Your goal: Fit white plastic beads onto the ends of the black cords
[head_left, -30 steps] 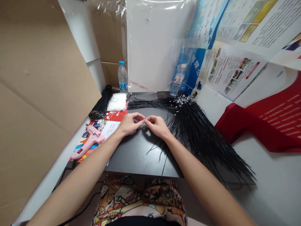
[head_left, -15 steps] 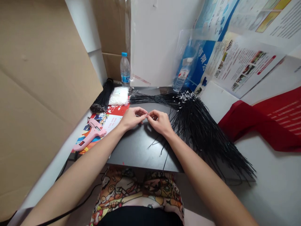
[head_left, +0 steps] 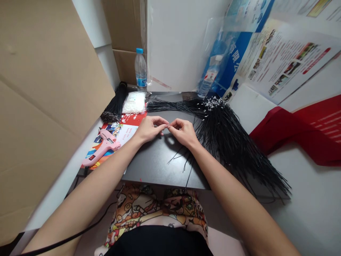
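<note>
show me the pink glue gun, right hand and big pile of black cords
Pink glue gun [head_left: 103, 145]: head view, where handle meets body
Right hand [head_left: 185, 133]: head view, back of hand
Pile of black cords [head_left: 231, 144]: head view, its middle

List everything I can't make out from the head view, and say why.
All in the head view:
- Whether the left hand or right hand pinches anything: too small, and the fingers cover the spot.
- The number of black cords at right: the strands overlap.
- Fine print on the white-capped bottle: too small.
- The far end of the black cable: cut off at lower left.
- The rest of the red cloth: cut off by the right edge.
</note>
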{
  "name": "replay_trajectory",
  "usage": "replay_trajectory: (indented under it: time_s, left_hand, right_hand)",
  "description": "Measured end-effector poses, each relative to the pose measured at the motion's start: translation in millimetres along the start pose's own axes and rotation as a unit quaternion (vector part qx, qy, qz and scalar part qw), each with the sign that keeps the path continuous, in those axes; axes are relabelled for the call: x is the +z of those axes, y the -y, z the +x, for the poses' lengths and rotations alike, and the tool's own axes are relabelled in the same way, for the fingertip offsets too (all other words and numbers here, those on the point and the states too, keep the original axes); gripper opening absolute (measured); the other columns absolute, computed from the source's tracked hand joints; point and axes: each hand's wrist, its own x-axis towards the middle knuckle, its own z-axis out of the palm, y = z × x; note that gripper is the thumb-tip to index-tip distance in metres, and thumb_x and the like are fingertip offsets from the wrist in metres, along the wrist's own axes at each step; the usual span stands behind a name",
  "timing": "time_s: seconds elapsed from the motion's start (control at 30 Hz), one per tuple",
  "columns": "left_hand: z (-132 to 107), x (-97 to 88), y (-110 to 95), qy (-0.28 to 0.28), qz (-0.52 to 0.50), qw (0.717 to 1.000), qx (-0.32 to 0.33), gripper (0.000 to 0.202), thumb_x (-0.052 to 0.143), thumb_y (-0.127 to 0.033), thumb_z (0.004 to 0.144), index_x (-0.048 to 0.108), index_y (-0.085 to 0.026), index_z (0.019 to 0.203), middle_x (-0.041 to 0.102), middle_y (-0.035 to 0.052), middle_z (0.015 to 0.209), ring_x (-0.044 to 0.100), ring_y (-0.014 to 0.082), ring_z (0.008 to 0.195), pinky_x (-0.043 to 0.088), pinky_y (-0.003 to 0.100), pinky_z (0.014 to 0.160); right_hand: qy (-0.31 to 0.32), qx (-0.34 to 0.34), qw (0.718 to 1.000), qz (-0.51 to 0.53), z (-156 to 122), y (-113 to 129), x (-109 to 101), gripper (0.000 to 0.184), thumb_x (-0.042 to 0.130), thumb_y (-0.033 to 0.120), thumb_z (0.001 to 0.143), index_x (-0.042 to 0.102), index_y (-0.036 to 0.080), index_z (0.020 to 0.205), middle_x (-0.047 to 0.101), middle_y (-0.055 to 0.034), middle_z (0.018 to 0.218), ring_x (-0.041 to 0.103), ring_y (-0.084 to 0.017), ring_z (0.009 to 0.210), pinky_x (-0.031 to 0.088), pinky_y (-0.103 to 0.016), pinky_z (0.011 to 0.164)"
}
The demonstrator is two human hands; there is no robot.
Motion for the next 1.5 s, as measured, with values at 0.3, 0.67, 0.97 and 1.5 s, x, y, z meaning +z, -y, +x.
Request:
replay_trajectory:
  time_s: [0.3, 0.67, 0.97, 1.5]
  left_hand:
    - [0.8, -1.1, -0.3, 0.024, -0.048, 0.998, -0.015, 0.012, 0.071, -0.022, 0.078, 0.072, -0.014, 0.086, 0.073, 0.0051, 0.080, 0.060, 0.0095, 0.051, 0.049, 0.024, 0.054]
    - [2.0, -2.9, 0.0, 0.043, -0.075, 0.996, -0.015, 0.012, 0.071, -0.021, 0.077, 0.069, -0.014, 0.087, 0.072, 0.0039, 0.082, 0.061, 0.0092, 0.054, 0.051, 0.024, 0.058]
    - [2.5, -2.7, 2.6, 0.038, -0.097, 0.994, -0.032, 0.020, 0.076, -0.026, 0.076, 0.068, -0.014, 0.089, 0.072, 0.0038, 0.082, 0.062, 0.0096, 0.054, 0.052, 0.025, 0.057]
    - [3.4, -1.8, 3.3, 0.016, -0.103, 0.993, -0.049, 0.012, 0.073, -0.019, 0.079, 0.064, -0.015, 0.086, 0.066, 0.0002, 0.074, 0.062, 0.0093, 0.053, 0.053, 0.025, 0.056]
  right_hand:
    - [0.009, 0.008, 1.000, 0.003, -0.3, 0.7, -0.9, 0.018, 0.065, 0.031, 0.078, 0.068, 0.015, 0.069, 0.067, -0.0012, 0.065, 0.051, -0.011, 0.059, 0.038, -0.023, 0.058]
    - [0.018, 0.007, 1.000, 0.014, 0.1, 0.7, 0.5, 0.014, 0.063, 0.028, 0.078, 0.067, 0.015, 0.072, 0.069, -0.0013, 0.069, 0.054, -0.010, 0.060, 0.040, -0.023, 0.060]
    - [0.016, 0.004, 0.999, 0.033, -0.2, 1.7, 1.4, 0.012, 0.063, 0.029, 0.079, 0.064, 0.017, 0.077, 0.070, -0.0016, 0.074, 0.055, -0.010, 0.061, 0.043, -0.023, 0.062]
    - [0.016, 0.013, 0.999, 0.050, 2.1, -4.1, 1.9, 0.018, 0.062, 0.031, 0.079, 0.069, 0.015, 0.077, 0.069, -0.0015, 0.069, 0.054, -0.010, 0.059, 0.042, -0.023, 0.060]
